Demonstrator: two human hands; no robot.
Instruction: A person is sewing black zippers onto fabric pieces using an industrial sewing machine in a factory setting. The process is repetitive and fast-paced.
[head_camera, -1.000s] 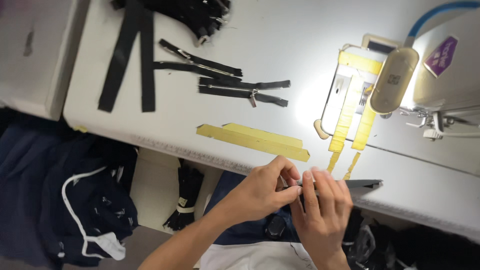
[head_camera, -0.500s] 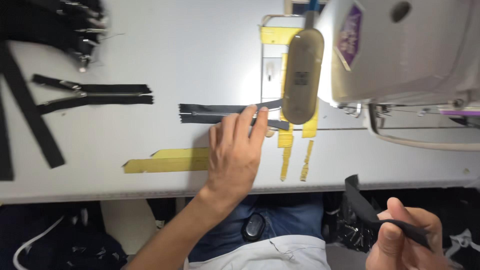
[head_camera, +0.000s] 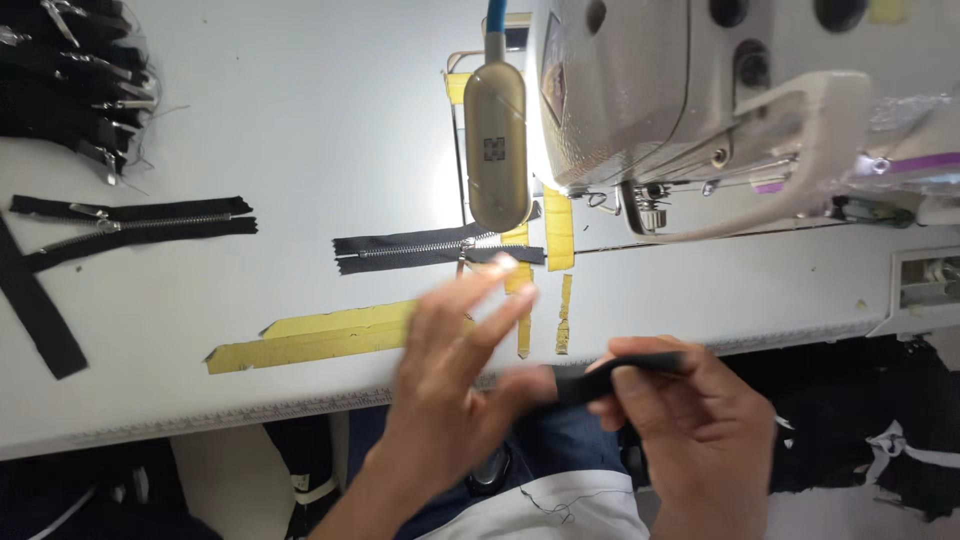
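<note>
While our right hand (head_camera: 690, 420) pinches a black strip (head_camera: 610, 378) at the worktop (head_camera: 300, 130) edge, our blurred left hand (head_camera: 455, 370) hovers, fingers spread, at its nine o'clock. A black zipper (head_camera: 430, 250) lies at twelve o'clock, beneath the sewing machine (head_camera: 700, 90) lamp (head_camera: 496, 140), with yellow tape (head_camera: 320, 335) alongside.

A pale grey tabletop (head_camera: 300, 120) spans the view, brightly lit beside the lamp (head_camera: 497, 150). A cream sewing machine (head_camera: 680, 90) stands at its right. Below the table edge lies dark cloth (head_camera: 870, 450).

Matt black cloth strip (head_camera: 620, 378)
</note>
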